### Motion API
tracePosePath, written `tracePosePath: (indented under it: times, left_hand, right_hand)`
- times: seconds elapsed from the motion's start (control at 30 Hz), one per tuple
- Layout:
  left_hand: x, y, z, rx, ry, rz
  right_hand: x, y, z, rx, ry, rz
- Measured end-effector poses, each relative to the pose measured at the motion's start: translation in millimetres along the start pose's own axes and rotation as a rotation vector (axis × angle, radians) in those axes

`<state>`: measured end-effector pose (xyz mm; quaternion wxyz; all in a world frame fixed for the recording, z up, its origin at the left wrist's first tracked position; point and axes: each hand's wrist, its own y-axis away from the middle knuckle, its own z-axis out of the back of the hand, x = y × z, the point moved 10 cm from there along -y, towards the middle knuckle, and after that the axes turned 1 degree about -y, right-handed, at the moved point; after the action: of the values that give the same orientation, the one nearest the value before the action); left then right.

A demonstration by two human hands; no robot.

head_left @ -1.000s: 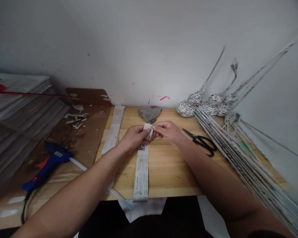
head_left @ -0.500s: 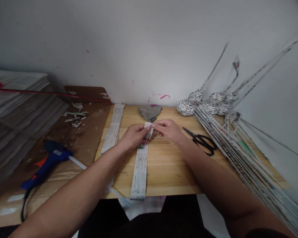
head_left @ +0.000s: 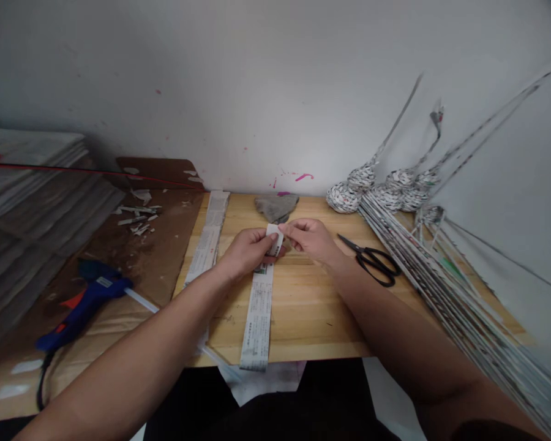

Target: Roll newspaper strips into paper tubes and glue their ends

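A long newspaper strip runs from the table's front edge up to both hands at the middle of the view. My left hand is closed on its far end, thumb on top and fingers underneath. The upper right corner of that end is between the thumb and finger of my right hand. Beyond the hands lies a grey cloth. To the left, more newspaper strips lie in a stack, partly hidden by my left forearm. Black scissors rest to the right of my right hand.
A blue glue gun with a glue stick lies on brown cardboard at left, near paper scraps and a tall newspaper stack. Rolled paper sticks and woven paper gourd shapes occupy the right side, against the wall.
The view has shifted very slightly. Both hands keep their hold at the strip's far end; the right fingers have moved a little at the corner.
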<state>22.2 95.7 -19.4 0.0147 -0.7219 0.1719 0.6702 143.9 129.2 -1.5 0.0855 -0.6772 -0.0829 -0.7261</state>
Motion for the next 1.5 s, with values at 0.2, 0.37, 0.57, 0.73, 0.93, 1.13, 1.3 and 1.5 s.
tracePosePath:
  times: [0.2,0.37,0.57,0.73,0.93,1.13,1.3,1.5]
  left_hand:
    - [-2,-1,2.8,-0.016,-0.008,-0.004]
    - [-3,0,-3.5,0.035,-0.034,-0.011]
    - [-3,0,-4.3,0.048,-0.025,-0.026]
    - [0,-2,-2.6,0.051,-0.024,-0.019]
    - [0,1,-4.4,0.053,-0.080,-0.019]
    - [-4,1,-6.8,0.068,-0.120,-0.066]
    - [-4,2,-9.0,0.094,-0.163,-0.081]
    - [-2,3,-5.9,0.046,0.050,0.015]
  right_hand:
    - [2,2,-8,0.136,-0.028,-0.016]
    - [4,4,-14,0.185,0.010,0.027]
    - [2,3,-11,0.187,0.036,0.014]
    - [-3,1,-7,0.130,-0.012,-0.010]
    - [-1,4,-12,0.063,-0.126,-0.047]
    - [5,7,-7,-0.038,-0.130,-0.050]
    - [1,7,-7,-0.065,-0.116,-0.038]
    - [6,6,-1,-0.107,-0.032,0.080]
